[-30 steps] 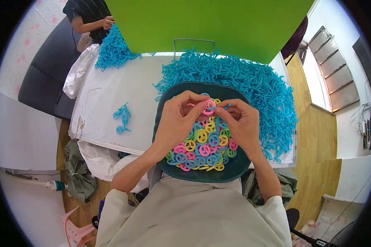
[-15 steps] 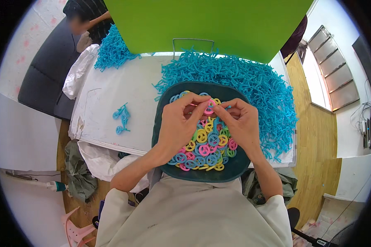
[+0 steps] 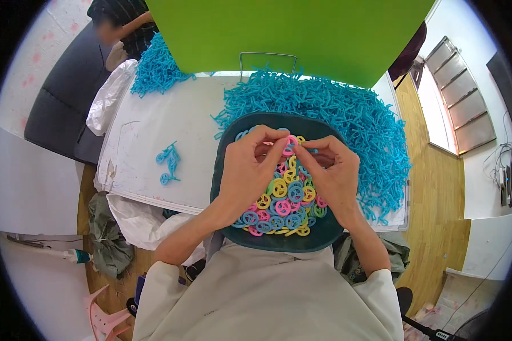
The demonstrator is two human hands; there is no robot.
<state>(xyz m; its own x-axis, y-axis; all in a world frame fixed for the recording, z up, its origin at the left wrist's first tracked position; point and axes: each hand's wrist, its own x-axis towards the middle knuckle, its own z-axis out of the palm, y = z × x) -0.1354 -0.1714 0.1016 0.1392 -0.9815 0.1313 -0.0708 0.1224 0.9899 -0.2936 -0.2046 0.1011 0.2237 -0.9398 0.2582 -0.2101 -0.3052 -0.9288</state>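
Observation:
Above a dark green basin [image 3: 256, 243], my left hand [image 3: 246, 170] pinches a small pink plastic wheel [image 3: 290, 145] between thumb and fingers. My right hand [image 3: 334, 173] is closed against the wheel's right side, its fingertips around a small blue plastic piece [image 3: 315, 151] whose end pokes out. The fingers hide most of that blue piece, and whether it sits inside the wheel cannot be made out. Loose spoked wheels [image 3: 280, 187] in pink, yellow, blue and green fill the basin below my hands.
A large heap of blue plastic sticks [image 3: 375, 142] covers the white table's right side; a smaller heap [image 3: 156, 68] lies far left. Several blue pieces [image 3: 168, 162] rest left of the basin. A green panel [image 3: 290, 40] stands behind. Another person's arm [image 3: 136, 27] shows at upper left.
My hands stay together over the basin with the pink wheel. The right hand has shifted very slightly; nothing was let go.

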